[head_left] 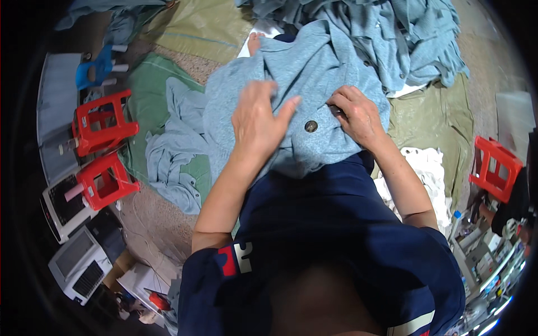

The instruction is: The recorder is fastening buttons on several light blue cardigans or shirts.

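Observation:
A light blue knit cardigan (297,67) is spread over my lap, with a large dark button (311,126) showing between my hands. My left hand (260,120) is over its left part, thumb stretched away from the fingers, which are blurred by motion; nothing shows in it. On the right side of the cardigan, my right hand (358,117) has its fingers curled down and closed on the knit. Something dark, perhaps another button, shows at those fingertips, partly hidden by them.
More light blue knitwear is heaped (381,39) ahead of me, and another knit piece (179,140) lies on a green sheet (145,89) at left. Red stools (106,123) and a blue stool (94,68) stand left, a red stool (499,168) right. White cloth (426,173) lies right.

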{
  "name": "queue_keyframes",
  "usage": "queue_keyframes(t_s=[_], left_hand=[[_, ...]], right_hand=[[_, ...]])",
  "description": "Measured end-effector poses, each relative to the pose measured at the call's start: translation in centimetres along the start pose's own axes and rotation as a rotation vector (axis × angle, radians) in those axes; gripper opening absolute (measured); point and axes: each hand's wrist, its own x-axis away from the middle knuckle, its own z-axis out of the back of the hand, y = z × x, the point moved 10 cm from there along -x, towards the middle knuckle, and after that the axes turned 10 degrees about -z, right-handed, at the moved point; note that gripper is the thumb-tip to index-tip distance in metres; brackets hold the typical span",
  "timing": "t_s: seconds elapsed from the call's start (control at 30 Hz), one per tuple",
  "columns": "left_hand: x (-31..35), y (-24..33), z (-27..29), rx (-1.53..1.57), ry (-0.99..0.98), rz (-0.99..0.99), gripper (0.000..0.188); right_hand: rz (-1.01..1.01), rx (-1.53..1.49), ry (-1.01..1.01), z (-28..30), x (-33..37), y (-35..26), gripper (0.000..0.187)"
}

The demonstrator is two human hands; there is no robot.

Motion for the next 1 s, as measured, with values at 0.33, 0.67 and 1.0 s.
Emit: queue_keyframes(t_s=[0.33,0.67,1.0], left_hand=[[7.7,-19.2,1.6,1.21,0.35,0.762,0.044],[13.9,-15.1,2.5,0.967,0.082,0.877,0.053],[9.9,-9.5,5.5,-0.376,0.117,0.374,0.035]], right_hand=[[-0.09,-0.559,-0.273,1.6,0.0,1.9,0.03],[-0.222,-0.719,-0.709,2.1,2.0,-1.4,0.007],[0.197,-0.714,-0.709,-0.7,0.3,-9.8,0.016]])
